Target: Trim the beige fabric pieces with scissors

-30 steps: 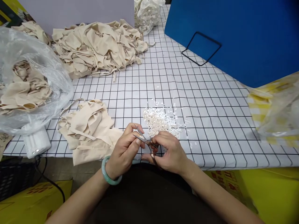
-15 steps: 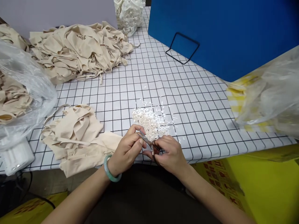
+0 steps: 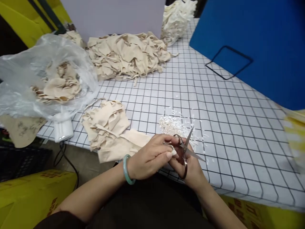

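My left hand (image 3: 152, 156), with a green bangle at its wrist, is closed on a small cream piece of cloth (image 3: 174, 152). The cloth shows at the thumb and fingertips, right beside my other hand. Scissors (image 3: 185, 147) lie in my right hand (image 3: 194, 170), blades spread and turned away to the right, one handle loop against the palm. Whether the right fingers also touch the cloth, I cannot tell. Just beyond the hands is a heap of tiny white and cream snippets (image 3: 171, 124). A pile of beige cloth pieces (image 3: 107, 124) lies left of them.
A larger beige cloth heap (image 3: 128, 54) sits at the back. On the left are an open clear plastic bag (image 3: 88, 73) with cloth inside and a white device (image 3: 63, 127) with a cable. A blue board (image 3: 257, 35) and black wire frame (image 3: 226, 47) stand back right on the checked tablecloth (image 3: 152, 98).
The view has swung left, so the table things appear further right. The scissors have come away from my left fingertips and swung round in my right hand, blades now pointing right.
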`<state>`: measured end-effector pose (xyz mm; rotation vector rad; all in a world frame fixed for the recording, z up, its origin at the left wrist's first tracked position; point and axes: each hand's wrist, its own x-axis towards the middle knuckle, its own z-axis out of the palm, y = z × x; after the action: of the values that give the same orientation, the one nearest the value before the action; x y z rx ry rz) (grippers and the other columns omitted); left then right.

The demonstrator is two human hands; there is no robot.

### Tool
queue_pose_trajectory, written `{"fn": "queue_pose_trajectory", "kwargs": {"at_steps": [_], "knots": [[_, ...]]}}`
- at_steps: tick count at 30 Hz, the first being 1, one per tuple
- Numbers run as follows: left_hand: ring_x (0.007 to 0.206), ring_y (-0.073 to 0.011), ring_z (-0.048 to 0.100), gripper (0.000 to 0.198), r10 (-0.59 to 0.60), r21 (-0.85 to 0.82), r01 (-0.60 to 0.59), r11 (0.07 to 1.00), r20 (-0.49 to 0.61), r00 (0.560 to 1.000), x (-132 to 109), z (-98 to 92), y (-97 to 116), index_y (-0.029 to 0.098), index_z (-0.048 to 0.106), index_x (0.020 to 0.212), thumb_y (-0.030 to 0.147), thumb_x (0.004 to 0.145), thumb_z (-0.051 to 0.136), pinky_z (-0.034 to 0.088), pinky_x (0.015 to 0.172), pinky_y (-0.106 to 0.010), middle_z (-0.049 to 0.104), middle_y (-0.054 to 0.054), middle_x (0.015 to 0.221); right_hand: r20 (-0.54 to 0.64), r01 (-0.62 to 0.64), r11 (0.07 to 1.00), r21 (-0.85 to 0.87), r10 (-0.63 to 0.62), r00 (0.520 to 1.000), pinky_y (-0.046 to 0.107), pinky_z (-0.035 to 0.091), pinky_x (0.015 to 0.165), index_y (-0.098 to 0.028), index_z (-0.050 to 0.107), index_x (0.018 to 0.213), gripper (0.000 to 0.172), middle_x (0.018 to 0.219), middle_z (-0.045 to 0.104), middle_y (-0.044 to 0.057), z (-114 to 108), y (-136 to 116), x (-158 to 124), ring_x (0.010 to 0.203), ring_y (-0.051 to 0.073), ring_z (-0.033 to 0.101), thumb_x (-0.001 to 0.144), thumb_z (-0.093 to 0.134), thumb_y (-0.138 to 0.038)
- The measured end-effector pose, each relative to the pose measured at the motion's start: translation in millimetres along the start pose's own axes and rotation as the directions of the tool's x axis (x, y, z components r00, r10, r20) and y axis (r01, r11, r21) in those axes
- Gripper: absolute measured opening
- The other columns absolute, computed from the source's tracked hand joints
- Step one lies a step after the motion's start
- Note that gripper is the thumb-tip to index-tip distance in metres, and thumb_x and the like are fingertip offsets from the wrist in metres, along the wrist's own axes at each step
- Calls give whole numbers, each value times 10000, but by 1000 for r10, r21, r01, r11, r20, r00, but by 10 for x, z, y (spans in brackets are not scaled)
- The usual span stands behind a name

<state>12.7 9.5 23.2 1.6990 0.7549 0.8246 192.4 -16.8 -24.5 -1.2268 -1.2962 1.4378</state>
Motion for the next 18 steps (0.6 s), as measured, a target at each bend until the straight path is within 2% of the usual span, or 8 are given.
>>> {"fn": "queue_pose_trajectory", "kwargs": {"at_steps": [2, 5, 7, 9, 11, 14, 16, 18], "knots": [[1220, -274, 568, 286, 37, 113, -28, 993, -72, 997, -104, -209, 23, 169, 682, 923, 179, 985, 403, 483, 1043, -449, 639, -137, 1184, -17, -23, 998, 55, 24, 1000, 296, 549, 736, -270, 525, 1007, 342, 938, 600, 22, 144, 9, 54, 810, 170, 626, 803, 770, -395], [1141, -286, 581, 206, 4, 435, 88, 896, -205, 979, -370, -641, -70, 155, 660, 923, 90, 889, 468, 509, 970, -457, 627, -142, 1140, -41, -9, 997, 77, 13, 999, 267, 525, 703, -253, 511, 909, 344, 865, 565, 1, 238, 63, 118, 763, 148, 587, 764, 804, -361], [1105, -305, 569, 224, -79, 612, 162, 774, -160, 984, -561, -893, -197, 146, 657, 986, 71, 813, 537, 505, 944, -481, 613, -149, 1135, -33, 0, 999, 52, 1, 999, 260, 518, 691, -251, 512, 912, 359, 858, 560, -2, 242, 85, 143, 746, 141, 570, 743, 820, -325], [1025, -295, 572, 162, -132, 694, 159, 703, -93, 987, -691, -1044, -311, 151, 660, 939, 101, 831, 550, 515, 880, -463, 625, -137, 1056, -37, 27, 999, 17, -26, 999, 278, 527, 723, -254, 501, 927, 341, 905, 570, 9, 258, 69, 159, 779, 148, 581, 759, 795, -294], [959, -260, 571, 139, -108, 704, 130, 698, -76, 991, -724, -1093, -343, 156, 642, 877, 145, 902, 505, 513, 842, -423, 629, -124, 999, -49, 79, 996, -36, -81, 996, 329, 535, 817, -260, 491, 961, 285, 1035, 587, 39, 331, 16, 176, 923, 183, 609, 802, 727, -258], [863, -206, 568, 154, -115, 642, 176, 746, -136, 984, -616, -1076, -183, 160, 603, 876, 189, 946, 469, 496, 793, -356, 624, -84, 920, -79, 225, 968, -109, -234, 969, 409, 508, 944, -270, 495, 1029, 281, 1200, 570, 67, 556, -77, 236, 1162, 237, 566, 814, 651, -179], [740, -167, 541, 174, -230, 541, 291, 789, -179, 957, -505, -1071, 8, 168, 578, 844, 233, 958, 464, 463, 695, -301, 591, -29, 798, -24, 283, 955, -93, -287, 958, 410, 523, 923, -273, 509, 1056, 329, 1207, 566, 69, 737, -103, 313, 1151, 243, 575, 788, 656, -151], [679, -141, 506, 213, -343, 416, 388, 822, -183, 921, -421, -1102, 189, 174, 563, 827, 286, 972, 453, 426, 634, -263, 549, 5, 739, 83, 241, 969, -58, -236, 968, 372, 549, 820, -261, 530, 1016, 299, 1114, 586, 57, 876, -100, 420, 991, 219, 622, 772, 673, -165]]}}
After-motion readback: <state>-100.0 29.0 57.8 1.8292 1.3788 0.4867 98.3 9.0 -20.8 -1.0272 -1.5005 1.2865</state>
